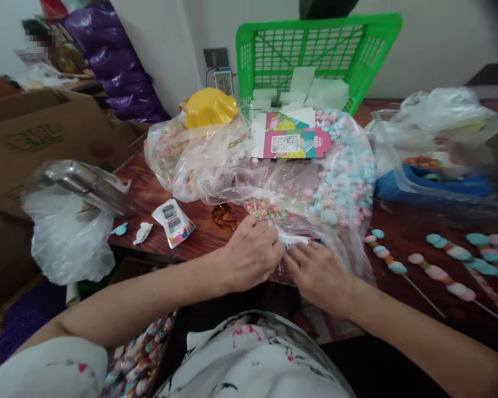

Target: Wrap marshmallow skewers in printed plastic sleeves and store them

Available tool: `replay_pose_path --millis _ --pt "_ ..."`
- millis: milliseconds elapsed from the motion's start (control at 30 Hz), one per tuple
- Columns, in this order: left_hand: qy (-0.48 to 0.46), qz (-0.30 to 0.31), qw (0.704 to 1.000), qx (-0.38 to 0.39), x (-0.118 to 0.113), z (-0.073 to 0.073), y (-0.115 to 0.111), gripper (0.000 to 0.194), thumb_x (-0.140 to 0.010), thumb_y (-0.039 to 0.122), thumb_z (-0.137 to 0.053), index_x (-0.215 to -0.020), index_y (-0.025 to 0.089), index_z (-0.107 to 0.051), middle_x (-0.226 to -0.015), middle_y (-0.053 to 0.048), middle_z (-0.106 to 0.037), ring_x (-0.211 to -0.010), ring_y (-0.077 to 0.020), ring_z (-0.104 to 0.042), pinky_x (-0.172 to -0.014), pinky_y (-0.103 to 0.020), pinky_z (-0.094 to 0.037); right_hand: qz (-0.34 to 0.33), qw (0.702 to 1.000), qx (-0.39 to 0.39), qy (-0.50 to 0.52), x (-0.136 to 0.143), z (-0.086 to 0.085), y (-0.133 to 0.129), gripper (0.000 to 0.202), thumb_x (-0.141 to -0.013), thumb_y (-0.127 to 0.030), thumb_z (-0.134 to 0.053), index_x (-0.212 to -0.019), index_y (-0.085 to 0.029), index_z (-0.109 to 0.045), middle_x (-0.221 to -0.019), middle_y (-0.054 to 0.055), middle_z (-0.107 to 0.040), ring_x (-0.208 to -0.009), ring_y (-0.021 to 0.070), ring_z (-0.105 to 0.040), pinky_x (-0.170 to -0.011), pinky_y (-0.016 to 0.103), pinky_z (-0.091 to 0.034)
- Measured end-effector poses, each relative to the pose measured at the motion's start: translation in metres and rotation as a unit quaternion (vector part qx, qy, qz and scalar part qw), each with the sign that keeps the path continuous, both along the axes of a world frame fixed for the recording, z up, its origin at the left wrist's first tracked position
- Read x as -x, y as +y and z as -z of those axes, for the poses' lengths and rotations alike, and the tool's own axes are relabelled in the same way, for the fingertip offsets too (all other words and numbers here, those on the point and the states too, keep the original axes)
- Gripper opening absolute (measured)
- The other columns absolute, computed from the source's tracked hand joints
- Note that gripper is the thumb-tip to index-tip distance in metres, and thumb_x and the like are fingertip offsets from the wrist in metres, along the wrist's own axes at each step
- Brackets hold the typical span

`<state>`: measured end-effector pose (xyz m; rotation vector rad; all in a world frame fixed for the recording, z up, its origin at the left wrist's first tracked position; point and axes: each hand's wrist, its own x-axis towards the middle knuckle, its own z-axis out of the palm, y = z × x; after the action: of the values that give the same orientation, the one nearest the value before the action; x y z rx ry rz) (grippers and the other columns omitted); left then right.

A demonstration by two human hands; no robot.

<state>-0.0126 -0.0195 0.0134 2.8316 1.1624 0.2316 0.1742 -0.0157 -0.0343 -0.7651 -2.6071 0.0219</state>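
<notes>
My left hand (255, 253) and my right hand (320, 276) are close together at the table's front edge, both with curled fingers. They pinch a printed plastic packet (301, 241), mostly hidden by the fingers; its contents cannot be made out. Just beyond them lie small colourful ring candies (265, 211) in clear plastic. A large clear bag of pink and blue marshmallows (342, 177) spreads out behind my right hand. To the left of my left hand are gold twist ties (224, 215) and a stack of printed cards (173, 222).
A green basket (244, 72) with white cards stands behind flat printed boxes (292, 142). A yellow bowl (211, 109) rests on a bag. Marshmallow skewers (440, 273) and a blue tray (434, 185) lie right. A steel flask (93, 188) leans left near cardboard boxes (53, 138); another person sits beyond.
</notes>
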Motion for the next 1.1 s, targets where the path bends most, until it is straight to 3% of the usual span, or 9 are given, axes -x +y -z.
replay_pose_path --millis 100,233,433,500,633,733,833,967,1100 --pt "-0.02 -0.006 0.991 -0.135 -0.011 0.014 -0.01 0.02 -0.087 0.015 -0.044 -0.092 0.013 -0.064 -0.097 -0.014 -0.064 -0.089 -0.0263 -0.054 -0.076 -0.041 -0.038 0.144 0.971 0.115 0.154 -0.002 -0.005 0.023 0.017 -0.082 -0.013 -0.046 -0.068 -0.016 -0.054 -0.062 0.003 -0.054 -0.06 0.0135 -0.046 -0.057 0.027 -0.032" --pt "-0.231 -0.034 0.972 0.026 -0.013 0.042 -0.007 0.02 -0.085 0.017 -0.048 -0.093 0.015 -0.066 -0.097 -0.011 -0.065 -0.087 -0.0225 -0.054 -0.075 -0.037 -0.041 0.168 0.859 0.318 0.364 0.011 -0.017 0.008 0.02 -0.085 -0.025 -0.049 -0.067 -0.018 -0.051 -0.059 -0.003 -0.047 -0.056 0.0093 -0.041 -0.053 0.022 -0.033" --pt "-0.596 -0.027 0.723 0.347 0.005 0.03 0.011 0.019 -0.079 0.033 -0.064 -0.075 0.017 -0.073 -0.096 -0.011 -0.069 -0.098 -0.0253 -0.06 -0.086 -0.037 -0.046 0.08 0.662 0.593 0.452 0.034 -0.001 -0.027 0.021 -0.07 -0.029 -0.062 -0.058 -0.017 -0.05 -0.051 -0.005 -0.045 -0.049 0.0071 -0.036 -0.049 0.022 -0.029" --pt "-0.648 -0.04 0.685 0.329 0.009 0.028 0.007 0.011 -0.075 0.027 -0.07 -0.082 0.021 -0.075 -0.114 -0.008 -0.065 -0.112 -0.0246 -0.055 -0.097 -0.037 -0.041 0.103 0.643 0.602 0.462 0.034 -0.001 -0.023 0.022 -0.068 -0.031 -0.065 -0.059 -0.016 -0.051 -0.051 -0.006 -0.043 -0.048 0.0067 -0.035 -0.048 0.021 -0.029" --pt "-0.626 -0.096 0.632 0.447 0.016 0.034 -0.015 0.056 -0.075 0.024 -0.071 -0.128 0.03 -0.055 -0.121 -0.005 -0.061 -0.107 -0.018 -0.057 -0.093 -0.032 -0.043 0.066 0.641 0.595 0.48 0.041 -0.008 -0.018 0.022 -0.07 -0.033 -0.065 -0.062 -0.016 -0.053 -0.055 -0.004 -0.048 -0.05 0.0074 -0.039 -0.049 0.021 -0.032" --pt "-0.56 -0.14 0.656 0.486 0.029 0.034 -0.034 0.051 -0.079 0.029 -0.067 -0.129 0.022 -0.055 -0.105 -0.006 -0.066 -0.093 -0.0156 -0.06 -0.086 -0.028 -0.046 0.037 0.592 0.626 0.506 0.06 -0.003 -0.023 0.022 -0.07 -0.034 -0.064 -0.064 -0.017 -0.051 -0.056 -0.003 -0.051 -0.052 0.0086 -0.043 -0.051 0.022 -0.035" --pt "-0.5 -0.178 0.746 0.403 0.046 0.027 -0.048 0.038 -0.08 0.029 -0.065 -0.116 0.017 -0.064 -0.096 -0.006 -0.067 -0.087 -0.0157 -0.058 -0.081 -0.026 -0.046 0.043 0.569 0.647 0.506 0.082 0.009 -0.029 0.023 -0.066 -0.034 -0.064 -0.061 -0.017 -0.049 -0.054 -0.004 -0.046 -0.052 0.0072 -0.039 -0.051 0.02 -0.033" --pt "-0.366 -0.207 0.874 0.242 0.063 0.021 -0.061 0.021 -0.085 0.028 -0.058 -0.098 0.016 -0.07 -0.085 -0.005 -0.067 -0.077 -0.0152 -0.058 -0.075 -0.024 -0.044 0.029 0.581 0.684 0.44 0.105 0.025 -0.029 0.02 -0.065 -0.034 -0.057 -0.06 -0.018 -0.045 -0.051 -0.005 -0.041 -0.045 0.0055 -0.031 -0.043 0.019 -0.023" --pt "-0.248 -0.205 0.923 0.209 0.075 0.016 -0.072 0.023 -0.089 0.027 -0.048 -0.087 0.017 -0.069 -0.078 -0.004 -0.066 -0.07 -0.0138 -0.057 -0.069 -0.023 -0.042 -0.003 0.633 0.709 0.309 0.119 0.036 -0.032 0.017 -0.071 -0.028 -0.048 -0.058 -0.019 -0.042 -0.045 -0.006 -0.039 -0.037 0.0055 -0.026 -0.038 0.021 -0.02"
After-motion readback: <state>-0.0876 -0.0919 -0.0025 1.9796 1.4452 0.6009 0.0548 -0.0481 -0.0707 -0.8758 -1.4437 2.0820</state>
